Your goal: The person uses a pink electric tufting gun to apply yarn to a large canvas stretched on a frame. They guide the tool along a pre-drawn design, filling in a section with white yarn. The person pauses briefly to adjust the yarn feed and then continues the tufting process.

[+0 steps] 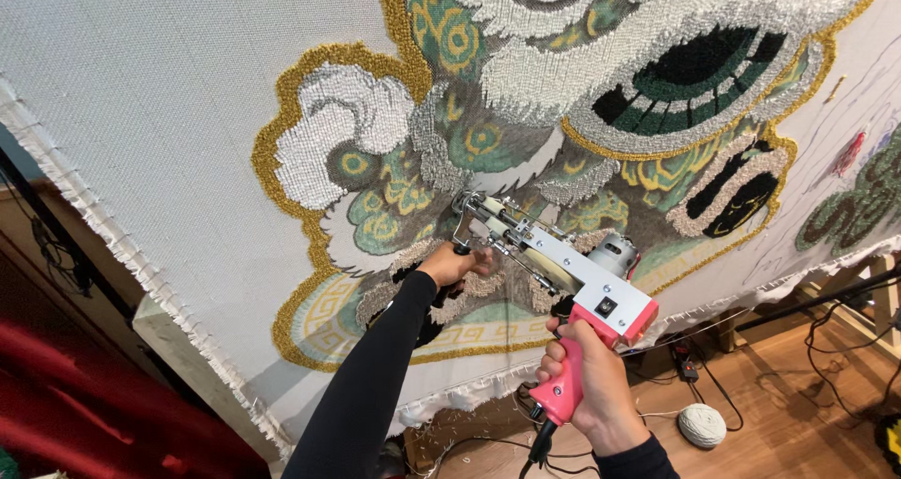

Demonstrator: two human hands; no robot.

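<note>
Two hands are working one tool. Your left hand [450, 263], in a black sleeve, is closing its grip around the front handle of the tufting gun [563, 273], whose tip is pressing against the stretched cloth [169, 113] beside the green, gold and white tufted design [488, 132]. Your right hand [587, 385] is wrapping tightly around the gun's pink rear handle. A ball of white yarn [702, 425] is lying on the wooden floor [798, 395].

My tufting gun [572, 282] has a glossy pink plastic grip and bare matt metal frame. The backing cloth [141, 94] is coarse, woven, matt; its tufted yarn pile [526, 76] looks rough and looped. The floor [788, 404] is smooth wood.
</note>
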